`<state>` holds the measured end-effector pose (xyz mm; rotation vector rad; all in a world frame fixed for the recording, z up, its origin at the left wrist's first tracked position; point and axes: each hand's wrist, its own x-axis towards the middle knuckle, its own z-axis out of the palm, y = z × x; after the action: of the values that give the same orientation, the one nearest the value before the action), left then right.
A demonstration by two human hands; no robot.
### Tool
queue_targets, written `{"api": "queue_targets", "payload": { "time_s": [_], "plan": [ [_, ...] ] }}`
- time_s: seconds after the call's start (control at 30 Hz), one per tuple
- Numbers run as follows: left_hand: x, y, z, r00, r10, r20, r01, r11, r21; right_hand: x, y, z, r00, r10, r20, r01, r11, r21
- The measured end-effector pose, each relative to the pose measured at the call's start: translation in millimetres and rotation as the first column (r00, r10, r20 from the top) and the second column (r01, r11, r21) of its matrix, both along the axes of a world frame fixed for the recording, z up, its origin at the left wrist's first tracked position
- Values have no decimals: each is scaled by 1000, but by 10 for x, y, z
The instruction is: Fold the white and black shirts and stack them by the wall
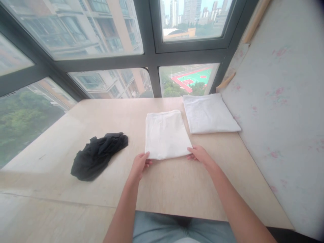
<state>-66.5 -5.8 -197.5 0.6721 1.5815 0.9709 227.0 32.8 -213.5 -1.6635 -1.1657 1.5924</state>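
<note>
The folded white cloth (165,135) lies flat mid-counter (174,192), its near corners pinched between thumb and fingers of the left hand (140,165) and right hand (199,154), a hold that seems meant to keep the edge straight and layers together. Far right, a second folded bundle (210,113) rests by the wall (268,114), presumably out of the way; a crumpled black cloth (98,157) lies apart, left.

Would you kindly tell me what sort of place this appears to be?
Probably a windowed nook in an upper-floor home: floral wallpaper lines one side, and dark window frames look down on a sports court.
</note>
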Motion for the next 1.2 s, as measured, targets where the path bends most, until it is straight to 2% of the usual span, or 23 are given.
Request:
{"api": "queue_targets", "payload": {
  "time_s": [0.1,0.2,0.3,0.37,0.43,0.53,0.63,0.77,0.87,0.93,1.03,1.13,1.2],
  "plan": [
    [22,-166,-19,999,32,38,-33,999,35,25,-139,-52,994,-82,-76,85,996,40],
    [67,-396,-27,993,77,85,-82,995,60,63,-371,-65,969,-117,-217,121,993,2],
    [135,-622,63,970,153,188,-175,978,112,111,-656,58,936,-153,-318,153,988,-25],
    [176,-740,214,954,177,240,-212,969,125,157,-823,256,912,-178,-370,187,982,-10],
    [202,-822,430,951,170,258,-210,968,138,215,-940,540,884,-198,-423,230,973,23],
    [225,-881,815,972,96,217,-145,964,223,319,-1019,1034,868,-210,-449,291,949,119],
    [286,-868,1203,990,-9,142,-45,929,368,421,-1039,1484,878,-225,-423,356,897,262],
    [485,-755,1661,982,-89,169,-10,859,512,542,-1070,1930,837,-292,-463,476,806,352],
    [667,-646,1877,965,-134,224,-10,839,544,654,-1099,2115,779,-319,-540,555,751,358],
    [778,-568,1918,952,-174,252,15,849,528,751,-1088,2135,745,-325,-583,591,726,350],
    [939,-366,1844,924,-247,290,69,857,510,925,-938,2030,704,-345,-621,623,719,306],
    [1128,61,1745,920,-273,282,82,837,542,1112,-528,1926,705,-353,-615,630,710,315],
    [1271,476,1759,931,-271,243,79,802,592,1232,-117,1967,718,-353,-600,639,677,366]
  ]
}}
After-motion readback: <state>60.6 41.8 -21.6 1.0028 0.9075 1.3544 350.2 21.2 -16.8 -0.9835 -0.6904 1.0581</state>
